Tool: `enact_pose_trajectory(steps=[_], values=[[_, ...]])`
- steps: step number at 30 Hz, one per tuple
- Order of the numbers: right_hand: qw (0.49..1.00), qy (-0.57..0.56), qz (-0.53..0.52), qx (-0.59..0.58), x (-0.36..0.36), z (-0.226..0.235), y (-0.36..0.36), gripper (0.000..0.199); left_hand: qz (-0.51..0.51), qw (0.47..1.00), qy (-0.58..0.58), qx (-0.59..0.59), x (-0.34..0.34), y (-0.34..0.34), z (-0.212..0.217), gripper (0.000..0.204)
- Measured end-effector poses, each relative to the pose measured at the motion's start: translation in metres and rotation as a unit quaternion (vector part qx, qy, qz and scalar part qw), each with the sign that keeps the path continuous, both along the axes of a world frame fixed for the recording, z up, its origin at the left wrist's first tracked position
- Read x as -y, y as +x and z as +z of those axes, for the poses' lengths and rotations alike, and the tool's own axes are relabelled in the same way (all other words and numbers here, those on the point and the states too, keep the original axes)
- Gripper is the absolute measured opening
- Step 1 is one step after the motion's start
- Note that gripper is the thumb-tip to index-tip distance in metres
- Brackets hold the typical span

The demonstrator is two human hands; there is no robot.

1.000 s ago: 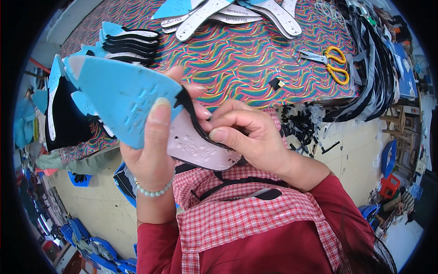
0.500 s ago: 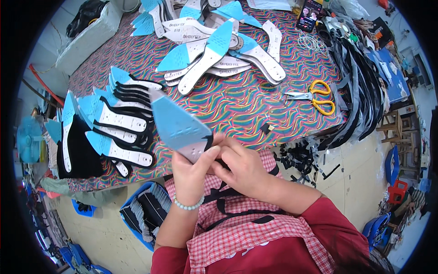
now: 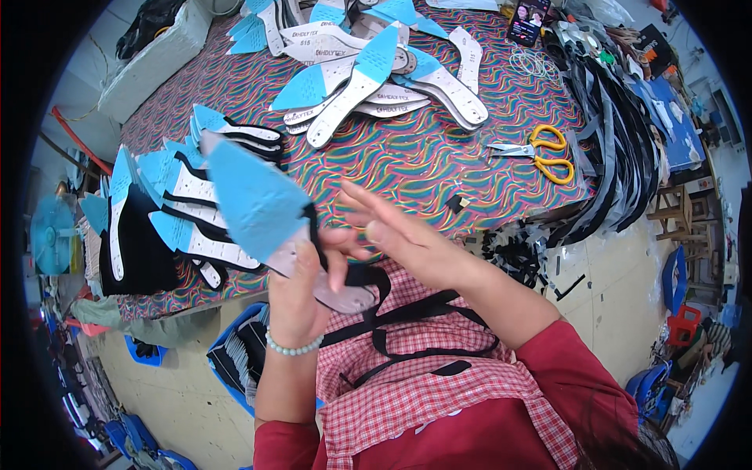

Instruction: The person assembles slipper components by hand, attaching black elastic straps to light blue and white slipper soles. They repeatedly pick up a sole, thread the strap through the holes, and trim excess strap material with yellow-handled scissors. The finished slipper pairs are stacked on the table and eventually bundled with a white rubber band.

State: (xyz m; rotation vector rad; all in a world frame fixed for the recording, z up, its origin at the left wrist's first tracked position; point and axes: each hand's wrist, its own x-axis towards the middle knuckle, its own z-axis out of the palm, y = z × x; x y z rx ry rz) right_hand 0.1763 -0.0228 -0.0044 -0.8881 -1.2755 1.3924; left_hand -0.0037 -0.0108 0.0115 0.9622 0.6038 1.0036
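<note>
My left hand (image 3: 301, 290) is closed on an insole board (image 3: 254, 196) with a broad blue end and a narrow pale end. A black strip runs along part of its right edge. The board tilts up to the left over the table's front edge, slightly blurred. Just right of it, my right hand (image 3: 407, 243) is apart from the board, fingers stretched out, with nothing in it. Beyond the held board lies a group of similar blue and white insole boards (image 3: 227, 254) with black edging. More boards without visible edging (image 3: 356, 86) are heaped at the far middle.
Yellow-handled scissors (image 3: 540, 153) lie on the patterned tablecloth (image 3: 407, 176) to the right. Black strips (image 3: 619, 133) hang over the table's right side. A phone (image 3: 527, 22) stands at the back. Below the left front edge is a blue basket (image 3: 227, 337) holding dark pieces.
My right hand has let go of the insole board and opened, drawing away from it. My left hand has carried the board a little to the left.
</note>
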Motion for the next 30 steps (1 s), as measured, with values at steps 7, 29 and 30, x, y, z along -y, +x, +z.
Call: enact_pose_trajectory(steps=[7, 29, 30], values=[[0.954, 0.190, -0.083, 0.218, 0.009, 0.013, 0.004, 0.037, 0.128, 0.988, 0.022, 0.081, -0.005, -0.002, 0.003, 0.029], [0.885, 0.256, 0.041, 0.387, 0.014, 0.051, 0.027, 0.026, 0.061, 0.681, 0.534, -0.497, -0.011, -0.028, 0.056, 0.027], [0.869, 0.272, 0.047, 0.412, 0.012, 0.059, 0.027, 0.025, 0.034, 0.710, 0.518, -0.477, -0.016, -0.031, 0.059, 0.028]])
